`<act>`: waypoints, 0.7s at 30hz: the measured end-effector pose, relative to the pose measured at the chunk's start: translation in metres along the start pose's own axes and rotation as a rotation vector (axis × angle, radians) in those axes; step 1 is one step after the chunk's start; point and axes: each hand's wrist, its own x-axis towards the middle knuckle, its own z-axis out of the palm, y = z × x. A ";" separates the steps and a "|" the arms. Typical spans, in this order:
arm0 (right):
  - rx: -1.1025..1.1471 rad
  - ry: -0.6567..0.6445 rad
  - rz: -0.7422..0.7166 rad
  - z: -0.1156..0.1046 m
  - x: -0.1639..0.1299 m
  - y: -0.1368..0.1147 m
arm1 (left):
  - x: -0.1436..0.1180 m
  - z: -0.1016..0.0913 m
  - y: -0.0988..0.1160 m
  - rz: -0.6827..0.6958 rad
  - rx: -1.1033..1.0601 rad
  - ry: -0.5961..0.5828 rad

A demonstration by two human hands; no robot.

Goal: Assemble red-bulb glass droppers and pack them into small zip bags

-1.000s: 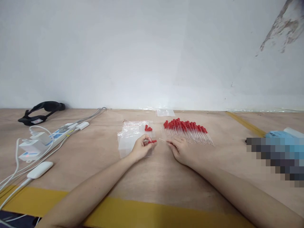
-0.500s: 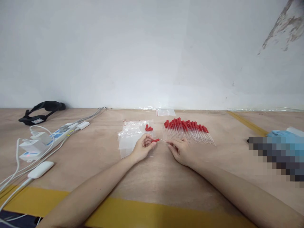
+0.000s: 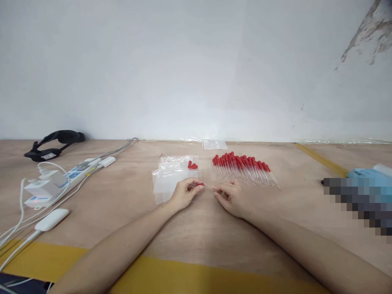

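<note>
My left hand (image 3: 183,194) is closed in a pinch around a red rubber dropper bulb (image 3: 200,184), with only its end showing past the thumb. From that bulb a thin clear dropper tube (image 3: 208,187) runs across to my right hand (image 3: 232,199), whose fingertips pinch its other end. Just behind my left hand, several loose red bulbs (image 3: 192,165) lie on clear zip bags (image 3: 170,180). Beyond my right hand is a row of finished-looking droppers (image 3: 241,163), red bulbs toward the wall and clear tubes toward me.
At left, a power strip (image 3: 76,173) holds white chargers and cables, with a white oval device (image 3: 52,219) in front. A black headset strap (image 3: 55,145) lies near the wall. Another small bag (image 3: 215,145) is at the back. Blue material (image 3: 369,177) sits at right beside a blurred-out patch.
Both hands have come slightly closer together and a little lower. The left fingers now cover more of the red bulb, and less of the tube shows between the hands.
</note>
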 end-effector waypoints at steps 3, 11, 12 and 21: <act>-0.008 -0.011 -0.005 0.001 0.000 0.001 | 0.000 0.000 0.000 0.006 -0.017 -0.015; 0.029 -0.007 -0.008 0.003 -0.001 0.004 | 0.001 0.000 -0.005 0.020 -0.076 -0.037; 0.031 -0.015 -0.009 0.003 -0.001 0.004 | 0.000 0.000 -0.005 0.016 -0.089 -0.039; 0.068 -0.068 0.000 -0.003 0.001 0.002 | -0.001 -0.001 -0.003 0.033 -0.116 -0.054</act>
